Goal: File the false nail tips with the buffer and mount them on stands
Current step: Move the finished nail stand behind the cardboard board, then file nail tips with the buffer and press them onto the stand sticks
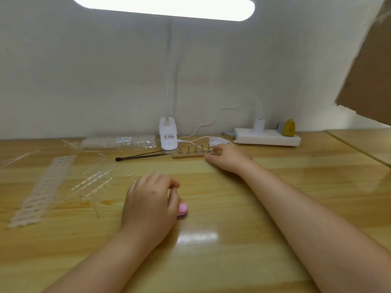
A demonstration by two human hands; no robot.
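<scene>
Rounded pink buffer (pixel 182 210) (foam-like), glossy table (pixel 232 208).

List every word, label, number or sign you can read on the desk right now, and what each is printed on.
None can be read.
Lamp clamp base: a label with red and dark print, too blurred to read.
Clear packet of nail tips: two small white stickers with dark print, too small to read.
Power strip, yellow tag, pink buffer, stand block: no text visible.

Bright lamp (pixel 163 6) overhead, blown out white. Its glare patch shines on the table (pixel 197 236). Edges bow; everything is slightly soft.
</scene>
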